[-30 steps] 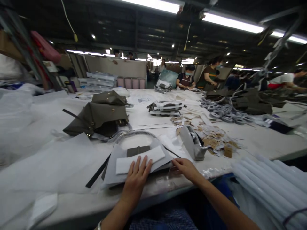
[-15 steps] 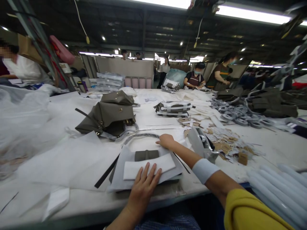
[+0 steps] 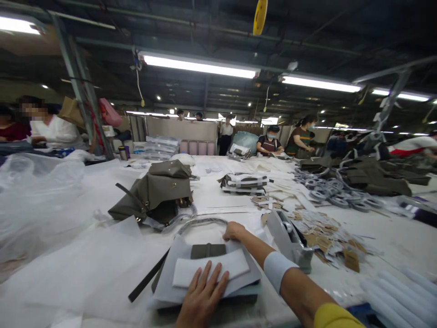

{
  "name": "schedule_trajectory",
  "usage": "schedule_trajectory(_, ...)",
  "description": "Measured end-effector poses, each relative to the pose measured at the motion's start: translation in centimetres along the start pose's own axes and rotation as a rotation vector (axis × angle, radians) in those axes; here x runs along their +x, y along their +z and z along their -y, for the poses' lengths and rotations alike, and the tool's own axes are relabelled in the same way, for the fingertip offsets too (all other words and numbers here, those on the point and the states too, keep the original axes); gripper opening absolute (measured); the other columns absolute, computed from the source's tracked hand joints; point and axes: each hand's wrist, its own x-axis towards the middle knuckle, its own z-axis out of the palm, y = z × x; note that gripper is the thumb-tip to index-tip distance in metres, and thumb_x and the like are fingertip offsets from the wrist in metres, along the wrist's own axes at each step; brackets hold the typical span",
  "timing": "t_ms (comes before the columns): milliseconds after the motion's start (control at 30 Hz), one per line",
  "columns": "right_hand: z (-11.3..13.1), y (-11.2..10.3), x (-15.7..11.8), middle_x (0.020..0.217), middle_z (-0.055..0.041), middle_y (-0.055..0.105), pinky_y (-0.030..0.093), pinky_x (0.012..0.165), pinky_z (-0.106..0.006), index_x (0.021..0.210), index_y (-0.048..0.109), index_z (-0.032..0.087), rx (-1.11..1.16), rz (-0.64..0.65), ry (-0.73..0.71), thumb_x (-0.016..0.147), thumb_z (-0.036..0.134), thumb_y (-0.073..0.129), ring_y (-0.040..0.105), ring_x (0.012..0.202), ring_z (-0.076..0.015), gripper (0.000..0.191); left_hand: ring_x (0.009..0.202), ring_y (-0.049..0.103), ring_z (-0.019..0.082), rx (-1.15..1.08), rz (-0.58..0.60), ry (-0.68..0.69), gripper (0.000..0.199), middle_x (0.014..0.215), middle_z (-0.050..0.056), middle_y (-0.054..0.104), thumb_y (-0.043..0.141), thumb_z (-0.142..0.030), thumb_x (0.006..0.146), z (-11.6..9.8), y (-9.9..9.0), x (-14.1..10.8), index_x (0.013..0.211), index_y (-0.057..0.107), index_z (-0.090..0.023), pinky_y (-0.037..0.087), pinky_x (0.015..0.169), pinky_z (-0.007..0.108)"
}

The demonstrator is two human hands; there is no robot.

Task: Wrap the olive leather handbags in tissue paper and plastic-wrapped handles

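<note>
On the table in front of me lies an olive-grey handbag (image 3: 163,272), largely covered by a white sheet of paper (image 3: 170,291). Its olive flap or strap piece (image 3: 208,250) shows above a folded white foam pad (image 3: 184,272). My left hand (image 3: 206,289) rests on that pad with its fingers spread flat. A plastic-wrapped handle (image 3: 201,221) arches away from the bag's far side. At its right end, my right hand (image 3: 235,231) is closed on the handle; the fingertips are partly hidden. A dark strap (image 3: 148,276) sticks out on the left.
A grey tape dispenser (image 3: 288,239) stands right of my arm, near scattered tags (image 3: 321,243). Another olive bag (image 3: 160,191) lies beyond on the left. Stacked bag parts (image 3: 244,183), grey rings (image 3: 336,189) and white rolls (image 3: 399,291) lie about. Co-workers sit and stand farther back.
My view has tilted upward, so the table sits lower in the picture. Both hands keep nearly the same places on the bag and its handle.
</note>
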Motion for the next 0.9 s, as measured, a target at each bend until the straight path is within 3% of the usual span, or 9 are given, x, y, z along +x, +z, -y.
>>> schedule_trajectory(167, 0.2, 0.4, -0.3, 0.119, -0.0083, 0.063, 0.055, 0.086, -0.041, 0.118, 0.061, 0.016, 0.203, 0.114, -0.064, 0.095, 0.035, 0.061, 0.064, 0.101, -0.0209, 0.03, 0.136, 0.045, 0.024, 0.034, -0.006, 0.01, 0.051, 0.155, -0.007, 0.04, 0.031, -0.015, 0.099, -0.2, -0.1, -0.1, 0.142, 0.049, -0.036, 0.04, 0.107, 0.039)
schedule_trajectory(333, -1.1, 0.5, -0.7, 0.095, -0.0062, 0.07, 0.056, 0.071, -0.03, 0.102, 0.067, 0.012, 0.527, 0.102, -0.188, 0.092, 0.035, 0.065, 0.067, 0.079, -0.0151, 0.025, 0.138, 0.043, 0.023, 0.019, 0.038, 0.005, 0.055, 0.156, -0.008, 0.039, 0.03, -0.011, 0.098, 0.0, -0.4, -0.1, 0.145, 0.046, -0.035, 0.039, 0.109, 0.039)
schedule_trajectory(433, -2.4, -0.2, -1.0, 0.081, -0.0071, 0.073, 0.053, 0.066, -0.025, 0.092, 0.07, 0.011, 0.737, 0.038, -0.293, 0.083, 0.042, 0.071, 0.067, 0.072, -0.015, 0.032, 0.138, 0.044, 0.023, 0.005, 0.07, 0.025, 0.055, 0.154, -0.008, 0.041, 0.03, -0.01, 0.098, 0.6, -0.9, 0.2, 0.145, 0.045, -0.035, 0.04, 0.108, 0.039)
schedule_trajectory(633, -4.3, -1.6, -3.8, 0.093, -0.0077, 0.077, 0.052, 0.087, -0.034, 0.095, 0.076, 0.014, 1.003, -0.08, -0.463, 0.069, 0.054, 0.075, 0.07, 0.088, -0.0211, 0.047, 0.137, 0.046, 0.024, -0.076, 0.256, 0.07, 0.053, 0.151, -0.002, 0.047, 0.036, -0.012, 0.098, 1.7, -2.7, 1.2, 0.147, 0.042, -0.031, 0.043, 0.108, 0.04)
schedule_trajectory(733, -5.2, -1.2, -7.1, 0.094, -0.0059, 0.078, 0.051, 0.092, -0.036, 0.092, 0.078, 0.018, 0.971, -0.128, -0.547, 0.072, 0.047, 0.076, 0.071, 0.093, -0.024, 0.035, 0.138, 0.044, 0.025, -0.122, 0.301, 0.049, 0.054, 0.151, 0.0, 0.047, 0.039, -0.012, 0.098, 1.8, -2.9, 1.4, 0.148, 0.04, -0.03, 0.043, 0.108, 0.041)
schedule_trajectory(833, -6.2, 0.4, -11.0, 0.093, -0.0032, 0.078, 0.055, 0.086, -0.034, 0.091, 0.079, 0.022, 0.758, -0.227, -0.675, 0.084, 0.039, 0.068, 0.073, 0.089, -0.0239, 0.022, 0.138, 0.044, 0.026, -0.147, 0.338, 0.023, 0.054, 0.151, 0.001, 0.047, 0.039, -0.011, 0.097, 1.8, -3.0, 1.6, 0.148, 0.041, -0.029, 0.043, 0.109, 0.043)
schedule_trajectory(900, -6.7, 2.0, -13.1, 0.097, -0.0023, 0.078, 0.055, 0.091, -0.035, 0.096, 0.078, 0.023, 0.605, -0.295, -0.77, 0.09, 0.031, 0.062, 0.073, 0.093, -0.023, 0.019, 0.138, 0.044, 0.027, -0.152, 0.363, 0.01, 0.053, 0.15, 0.002, 0.049, 0.039, -0.01, 0.096, 1.6, -3.1, 1.8, 0.147, 0.043, -0.027, 0.042, 0.11, 0.045)
